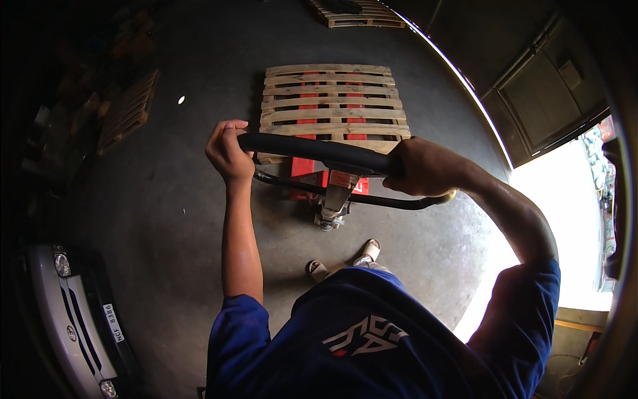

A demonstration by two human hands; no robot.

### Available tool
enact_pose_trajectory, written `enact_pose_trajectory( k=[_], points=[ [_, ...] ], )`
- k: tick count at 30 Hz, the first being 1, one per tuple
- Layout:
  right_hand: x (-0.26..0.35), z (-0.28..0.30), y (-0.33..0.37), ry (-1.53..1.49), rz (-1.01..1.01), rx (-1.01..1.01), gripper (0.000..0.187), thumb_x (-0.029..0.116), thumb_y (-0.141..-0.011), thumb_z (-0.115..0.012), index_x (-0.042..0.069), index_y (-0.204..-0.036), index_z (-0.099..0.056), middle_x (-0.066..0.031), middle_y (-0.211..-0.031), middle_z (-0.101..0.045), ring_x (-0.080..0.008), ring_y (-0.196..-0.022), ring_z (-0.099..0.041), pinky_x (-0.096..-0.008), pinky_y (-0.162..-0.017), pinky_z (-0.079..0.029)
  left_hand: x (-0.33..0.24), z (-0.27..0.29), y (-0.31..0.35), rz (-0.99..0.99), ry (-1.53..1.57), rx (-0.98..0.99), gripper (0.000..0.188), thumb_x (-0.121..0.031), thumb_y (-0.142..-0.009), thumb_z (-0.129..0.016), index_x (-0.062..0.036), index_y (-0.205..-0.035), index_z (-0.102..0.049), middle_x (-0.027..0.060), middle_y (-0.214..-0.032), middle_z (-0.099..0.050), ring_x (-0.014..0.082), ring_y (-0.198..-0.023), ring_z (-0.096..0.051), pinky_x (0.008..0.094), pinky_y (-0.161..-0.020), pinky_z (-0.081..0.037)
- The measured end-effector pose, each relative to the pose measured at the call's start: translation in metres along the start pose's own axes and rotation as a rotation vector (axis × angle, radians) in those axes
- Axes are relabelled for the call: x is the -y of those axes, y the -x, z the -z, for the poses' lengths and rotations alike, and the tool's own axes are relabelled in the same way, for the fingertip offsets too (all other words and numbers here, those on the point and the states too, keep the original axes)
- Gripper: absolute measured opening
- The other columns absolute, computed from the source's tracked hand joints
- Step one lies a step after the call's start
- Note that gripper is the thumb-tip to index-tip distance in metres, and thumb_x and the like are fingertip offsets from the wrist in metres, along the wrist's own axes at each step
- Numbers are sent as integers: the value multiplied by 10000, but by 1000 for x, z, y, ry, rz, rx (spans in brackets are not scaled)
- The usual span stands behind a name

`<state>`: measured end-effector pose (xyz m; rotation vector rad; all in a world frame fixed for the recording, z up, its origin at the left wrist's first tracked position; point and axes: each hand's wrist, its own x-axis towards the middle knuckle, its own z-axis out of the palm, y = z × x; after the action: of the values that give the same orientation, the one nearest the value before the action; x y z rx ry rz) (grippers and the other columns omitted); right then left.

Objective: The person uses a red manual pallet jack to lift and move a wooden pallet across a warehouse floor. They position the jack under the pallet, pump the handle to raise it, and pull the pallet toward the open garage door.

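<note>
My left hand point(229, 151) is closed round the left end of the black handle point(312, 147) of a pallet jack. On the right end of the same handle, my right hand point(425, 167) has its fingers wrapped over the grip. The handle's loop stands between me and a red pallet jack body point(304, 167), whose base is close in front of my feet. Beyond it lies a slatted wooden pallet point(332, 101), and the jack's red forks show through the gaps between its boards. Whether the pallet is lifted off the floor, I cannot tell.
The front of a silver car point(76, 312) stands at lower left. A second pallet point(129, 112) leans or lies at the dim left side, and another pallet point(362, 16) is at the far end. Bright light enters through a doorway point(558, 226) on the right, beside a dark door point(541, 86).
</note>
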<state>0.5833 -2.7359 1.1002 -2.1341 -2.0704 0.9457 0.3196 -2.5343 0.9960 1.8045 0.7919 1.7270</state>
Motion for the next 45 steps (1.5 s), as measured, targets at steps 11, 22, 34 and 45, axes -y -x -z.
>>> enact_pose_trajectory(
  k=[11, 22, 34, 45],
  points=[
    [-2, 0, 2, 9, 11, -8, 249, 160, -882, -621, -56, -958, -717, -224, -818, -725, -321, -768, -734, -443, -744, -579, -8, 3, 5, 53, -16, 3, 435, -227, -984, -434, 39, -708, -640, 80, -588, -580, 181, -444, -522, 341, -479, -402],
    [1, 1, 5, -10, -4, 15, 221, 159, -881, -626, -46, -891, -709, -207, -791, -718, -315, -750, -729, -444, -731, -569, -10, 5, 9, 90, -1, -7, 455, -231, -980, -443, 46, -668, -624, 88, -610, -599, 176, -462, -534, 340, -487, -406],
    [-4, -4, 4, 6, 19, 4, 239, 180, -922, -624, -43, -908, -708, -192, -798, -722, -298, -758, -730, -436, -756, -579, -9, 8, 12, 76, -4, -10, 438, -224, -975, -440, 50, -692, -631, 83, -596, -584, 171, -453, -529, 338, -481, -402],
    [-3, -4, 9, 2, 22, 11, 232, 181, -894, -642, -41, -900, -708, -194, -808, -722, -300, -774, -731, -434, -757, -575, -15, 9, 17, 84, 9, -27, 410, -212, -966, -439, 43, -717, -641, 62, -571, -561, 142, -417, -486, 312, -444, -372]
  ],
)
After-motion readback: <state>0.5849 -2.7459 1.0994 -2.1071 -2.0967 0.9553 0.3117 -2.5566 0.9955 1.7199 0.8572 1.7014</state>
